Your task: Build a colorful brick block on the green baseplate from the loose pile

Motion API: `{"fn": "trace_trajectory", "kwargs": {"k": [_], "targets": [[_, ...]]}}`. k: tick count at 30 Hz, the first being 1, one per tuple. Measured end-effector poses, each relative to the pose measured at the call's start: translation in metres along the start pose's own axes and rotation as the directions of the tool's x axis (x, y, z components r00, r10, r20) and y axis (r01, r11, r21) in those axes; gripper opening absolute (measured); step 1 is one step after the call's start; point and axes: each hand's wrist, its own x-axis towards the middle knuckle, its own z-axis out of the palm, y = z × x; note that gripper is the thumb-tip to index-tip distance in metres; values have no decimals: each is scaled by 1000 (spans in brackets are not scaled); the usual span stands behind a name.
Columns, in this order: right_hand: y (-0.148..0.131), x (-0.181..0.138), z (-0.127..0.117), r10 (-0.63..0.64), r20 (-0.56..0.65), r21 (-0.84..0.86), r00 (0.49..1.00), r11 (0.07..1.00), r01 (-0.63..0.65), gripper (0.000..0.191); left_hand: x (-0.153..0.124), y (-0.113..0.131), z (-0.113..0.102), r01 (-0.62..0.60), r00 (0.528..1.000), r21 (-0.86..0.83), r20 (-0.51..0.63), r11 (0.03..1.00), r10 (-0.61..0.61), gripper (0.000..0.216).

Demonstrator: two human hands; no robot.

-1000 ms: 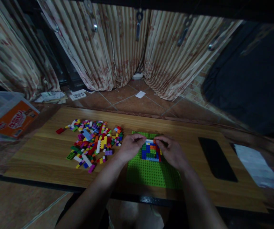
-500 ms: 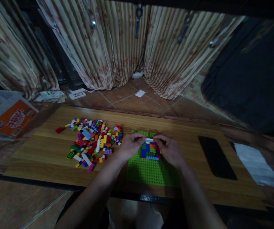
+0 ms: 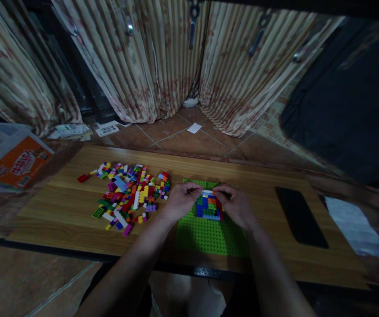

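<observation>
A green studded baseplate (image 3: 206,240) lies on the wooden table between my forearms. On its upper half sits a block of toy bricks (image 3: 206,207), mostly blue, with orange, green and red ones, a light blue row in front and a white brick (image 3: 207,193) along the far edge. My left hand (image 3: 183,201) is closed at the white brick's left end, fingertips pinched together. At its right end my right hand (image 3: 234,204) is closed too, thumb and finger by a small orange-red brick. My fingers partly hide both ends.
A heap of loose toy bricks (image 3: 130,189) in many colours spreads over the table's left side. To the right lie a black phone-like slab (image 3: 300,215) and a white sheet (image 3: 358,226). A clear plastic box with an orange label (image 3: 20,163) stands far left.
The view has shifted very slightly. Both hands stay at the far edge of the brick block, with hardly any visible movement.
</observation>
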Motion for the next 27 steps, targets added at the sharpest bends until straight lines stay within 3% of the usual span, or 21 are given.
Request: {"fn": "trace_trajectory", "kwargs": {"k": [15,21,24,27], "targets": [[2,2,4,27,-34,64,999,998,-25,21,1,-4,1,-5,1000,-4,11,1000,5,19],[11,0,5,6,-23,74,1000,997,-4,23,-1,1,-7,-65,997,25,-31,998,66,21],[11,-2,5,-19,-34,61,999,998,21,25,2,6,-24,-88,984,124,-145,988,106,23],[7,-4,5,2,-51,22,999,1000,-1,27,6,8,-45,-54,918,378,-346,924,195,27]]}}
